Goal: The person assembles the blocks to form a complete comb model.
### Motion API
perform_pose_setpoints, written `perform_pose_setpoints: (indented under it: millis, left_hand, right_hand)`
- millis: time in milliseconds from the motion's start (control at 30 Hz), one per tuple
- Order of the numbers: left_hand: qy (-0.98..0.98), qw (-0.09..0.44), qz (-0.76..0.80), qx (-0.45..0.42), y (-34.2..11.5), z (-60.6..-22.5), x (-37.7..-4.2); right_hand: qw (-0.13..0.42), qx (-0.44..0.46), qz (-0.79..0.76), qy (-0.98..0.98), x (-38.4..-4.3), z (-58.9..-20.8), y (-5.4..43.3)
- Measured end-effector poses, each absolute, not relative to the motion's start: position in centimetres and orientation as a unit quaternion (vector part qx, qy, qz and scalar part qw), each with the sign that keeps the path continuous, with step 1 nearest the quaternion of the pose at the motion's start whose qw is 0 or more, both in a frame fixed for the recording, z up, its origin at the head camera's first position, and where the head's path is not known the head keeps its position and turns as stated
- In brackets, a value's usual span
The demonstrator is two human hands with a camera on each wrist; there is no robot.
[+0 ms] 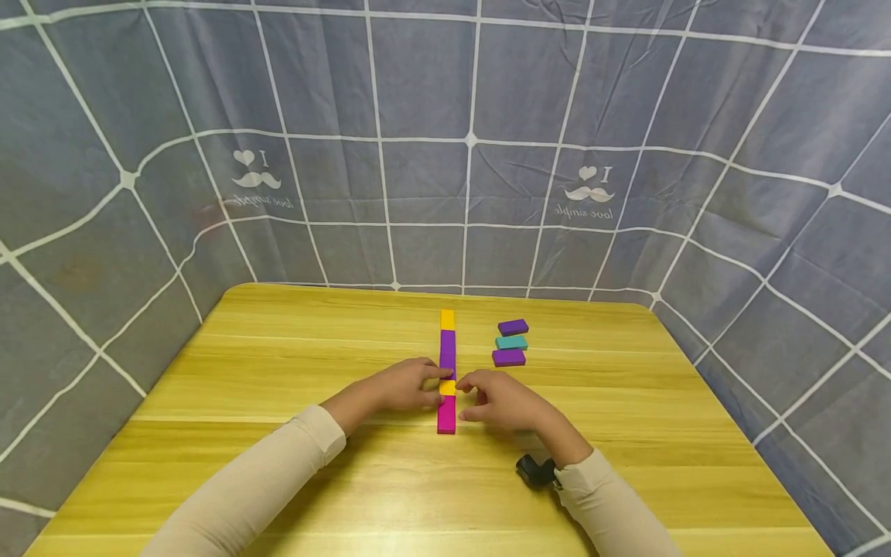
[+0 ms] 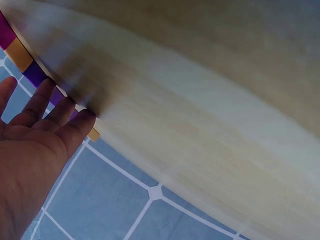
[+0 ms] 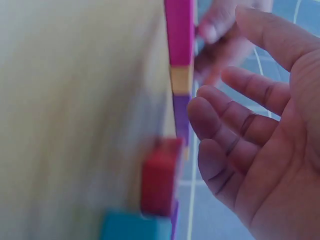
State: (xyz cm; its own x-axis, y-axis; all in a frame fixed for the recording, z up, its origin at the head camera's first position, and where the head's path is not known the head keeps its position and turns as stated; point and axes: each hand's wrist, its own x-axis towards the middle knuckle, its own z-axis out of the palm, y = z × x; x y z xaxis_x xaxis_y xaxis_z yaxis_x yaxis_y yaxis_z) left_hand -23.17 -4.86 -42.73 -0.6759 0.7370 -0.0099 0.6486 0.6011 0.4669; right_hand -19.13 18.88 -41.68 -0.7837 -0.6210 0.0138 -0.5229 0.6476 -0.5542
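A straight row of blocks runs away from me: a magenta block (image 1: pixel 446 418) nearest, a yellow block (image 1: pixel 448 388), a purple stretch (image 1: pixel 448 350), and another yellow block (image 1: pixel 448 319) at the far end. From the left, my left hand (image 1: pixel 404 385) reaches the row, its fingertips over or against the purple and magenta parts. My right hand (image 1: pixel 503 400) is just right of the row, fingers loosely bent and spread, holding nothing. A gap shows between the right hand (image 3: pixel 280 135) and the row in the right wrist view. Fingers of the left hand (image 2: pixel 35 150) look relaxed.
Right of the row lie a purple block (image 1: pixel 513 327), a teal block (image 1: pixel 511 342) and a nearer purple block (image 1: pixel 509 357). The right wrist view has a blurred red block (image 3: pixel 160 177). A grey curtain (image 1: pixel 431 178) surrounds the wooden table (image 1: pixel 292 333). A black device (image 1: pixel 534 470) sits at my right wrist.
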Motion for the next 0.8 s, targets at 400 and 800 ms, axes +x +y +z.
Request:
perform_pose_setpoints:
  millis: [400,800]
  left_hand:
    - [0.898,0.132,0.204,0.366,-4.8,-42.6,-22.4]
    - [0.898,0.125,0.202,0.370,-4.8,-42.8,-22.4]
  right_hand:
    - [0.128,-0.257,-0.301,0.909,-20.4,-41.2,23.1]
    - [0.181,-0.286,-0.280,0.898,-21.5,-42.0,24.4]
